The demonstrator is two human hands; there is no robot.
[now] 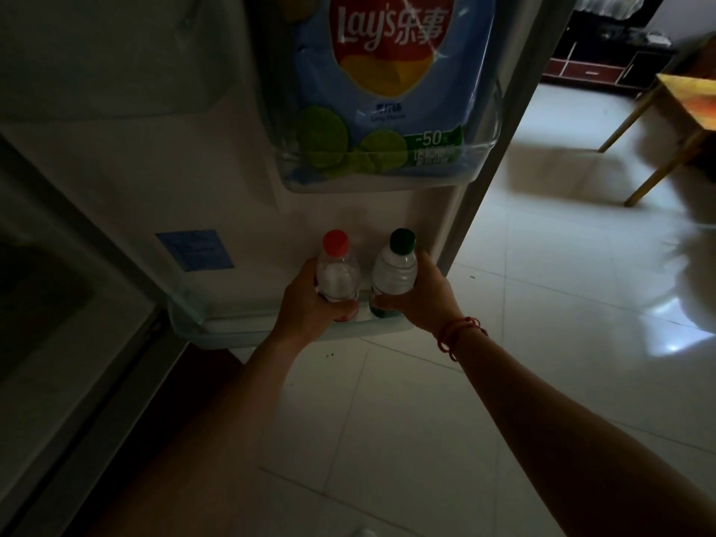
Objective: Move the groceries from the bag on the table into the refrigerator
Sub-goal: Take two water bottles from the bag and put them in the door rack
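Pale floor tiles (542,288) fill the right and lower frame, with a yellow-topped wooden bench (693,98) at upper right. Left of centre stands the white open refrigerator door (155,157), a blue Lay's crisp bag (387,83) lodged in its upper shelf. At the clear lower door shelf (201,319), a clear red-capped bottle (336,271) is gripped by the left hand (306,308) and a clear green-capped bottle (396,271) by the right hand (420,300), fingers (343,307) curled round each. Placement is judged under way; both must be lowered upright, then released.

Glossy tiled floor (542,304), wooden table (689,98)
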